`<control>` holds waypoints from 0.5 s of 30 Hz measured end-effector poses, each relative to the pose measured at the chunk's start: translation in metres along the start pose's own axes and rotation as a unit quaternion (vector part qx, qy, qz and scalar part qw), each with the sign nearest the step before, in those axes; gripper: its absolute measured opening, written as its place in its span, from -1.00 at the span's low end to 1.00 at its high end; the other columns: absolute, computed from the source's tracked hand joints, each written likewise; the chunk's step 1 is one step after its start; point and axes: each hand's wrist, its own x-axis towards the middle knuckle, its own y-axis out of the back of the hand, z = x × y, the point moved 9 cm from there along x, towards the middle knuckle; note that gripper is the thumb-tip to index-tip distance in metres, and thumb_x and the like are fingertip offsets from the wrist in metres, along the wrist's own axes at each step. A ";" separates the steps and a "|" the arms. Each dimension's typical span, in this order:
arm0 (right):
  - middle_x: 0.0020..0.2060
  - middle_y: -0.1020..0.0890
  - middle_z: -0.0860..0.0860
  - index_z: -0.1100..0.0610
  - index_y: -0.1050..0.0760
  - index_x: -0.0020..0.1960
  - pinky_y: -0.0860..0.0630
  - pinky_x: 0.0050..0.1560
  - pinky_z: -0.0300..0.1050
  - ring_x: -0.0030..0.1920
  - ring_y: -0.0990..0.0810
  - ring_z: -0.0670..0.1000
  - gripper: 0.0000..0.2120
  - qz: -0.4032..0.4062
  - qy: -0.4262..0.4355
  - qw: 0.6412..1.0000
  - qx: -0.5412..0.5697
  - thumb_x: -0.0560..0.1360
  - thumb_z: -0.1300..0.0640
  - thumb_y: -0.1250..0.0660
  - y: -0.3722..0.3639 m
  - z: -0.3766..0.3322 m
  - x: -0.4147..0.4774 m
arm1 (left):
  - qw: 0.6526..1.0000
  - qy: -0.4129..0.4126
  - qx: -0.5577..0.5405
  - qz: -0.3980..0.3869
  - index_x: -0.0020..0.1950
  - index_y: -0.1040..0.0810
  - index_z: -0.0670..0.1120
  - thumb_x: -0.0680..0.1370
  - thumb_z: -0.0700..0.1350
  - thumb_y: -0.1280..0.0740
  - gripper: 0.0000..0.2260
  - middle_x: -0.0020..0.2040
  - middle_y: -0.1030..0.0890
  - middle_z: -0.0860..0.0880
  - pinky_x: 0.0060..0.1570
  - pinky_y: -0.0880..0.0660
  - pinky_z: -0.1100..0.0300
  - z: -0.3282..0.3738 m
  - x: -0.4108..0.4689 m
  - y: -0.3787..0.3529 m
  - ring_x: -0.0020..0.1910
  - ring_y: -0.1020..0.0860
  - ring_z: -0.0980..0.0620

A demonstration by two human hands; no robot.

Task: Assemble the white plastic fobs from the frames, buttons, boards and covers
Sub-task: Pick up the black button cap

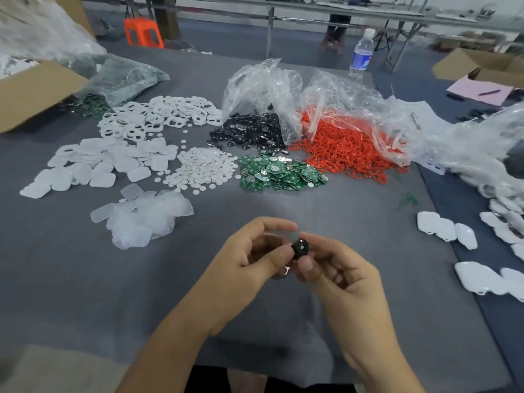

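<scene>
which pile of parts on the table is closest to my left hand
The translucent covers heap, just ahead-left of the left hand; every other pile lies farther off.

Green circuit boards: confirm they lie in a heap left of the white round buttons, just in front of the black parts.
Not left. The head view shows the green circuit boards heaped right of the white round buttons, just in front of the black parts.

I work in an assembly workshop — heaps of white frames (158, 114) and green boards (280, 173), a cardboard box (31, 92), long benches (312, 9) behind.
</scene>
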 end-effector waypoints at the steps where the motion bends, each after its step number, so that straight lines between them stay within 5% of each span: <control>1: -0.13 -0.72 0.09 0.10 -0.68 0.08 -0.61 -0.11 -0.27 -0.14 -0.72 -0.01 -0.76 0.002 -0.002 1.000 0.003 0.46 0.31 -0.40 0.001 0.002 0.000 | 1.000 0.008 -0.017 0.005 0.20 -0.61 -0.02 0.58 -0.13 -0.41 -0.81 -0.02 -0.71 -0.12 0.00 -0.58 0.23 -0.003 0.002 0.001 -0.08 -0.66 0.03; 5: -0.03 -0.71 0.07 0.12 -0.63 0.05 -0.59 -0.06 -0.28 -0.04 -0.69 -0.05 -0.83 -0.001 -0.017 1.000 0.018 0.47 0.26 -0.43 0.005 0.012 0.004 | 0.998 0.015 -0.039 0.043 0.07 -0.62 0.00 0.54 -0.05 -0.49 -0.86 -0.02 -0.74 -0.06 -0.06 -0.59 0.27 -0.021 0.007 0.006 -0.06 -0.69 0.03; 9: 0.01 -0.72 0.10 0.12 -0.60 0.06 -0.56 0.01 -0.31 0.00 -0.69 -0.05 -0.84 0.016 -0.027 0.999 -0.025 0.49 0.22 -0.45 0.021 0.023 0.014 | 0.957 0.016 0.230 0.174 0.19 -0.52 0.26 0.42 0.06 -0.61 -0.57 0.11 -0.61 0.26 0.07 -0.44 0.38 -0.049 0.009 0.033 0.17 -0.54 0.23; 12: -0.12 -0.70 0.02 0.08 -0.61 0.01 -0.53 -0.04 -0.33 -0.11 -0.66 -0.06 -0.78 0.021 -0.012 0.982 -0.187 0.49 0.36 -0.45 0.033 0.030 0.027 | 0.900 0.028 0.409 0.144 0.41 -0.38 0.22 0.28 0.33 -0.58 -0.23 0.28 -0.42 0.29 0.28 -0.25 0.24 -0.067 0.014 0.026 0.32 -0.32 0.20; 15: -0.17 -0.67 -0.10 -0.01 -0.62 0.00 -0.53 -0.02 -0.31 -0.13 -0.65 -0.09 -0.74 -0.037 0.007 0.930 -0.365 0.47 0.33 -0.48 0.028 0.036 0.042 | 0.872 0.011 0.473 0.127 0.34 -0.46 0.19 0.26 0.46 -0.47 -0.27 0.31 -0.39 0.23 0.25 -0.18 0.18 -0.077 0.020 0.022 0.33 -0.28 0.13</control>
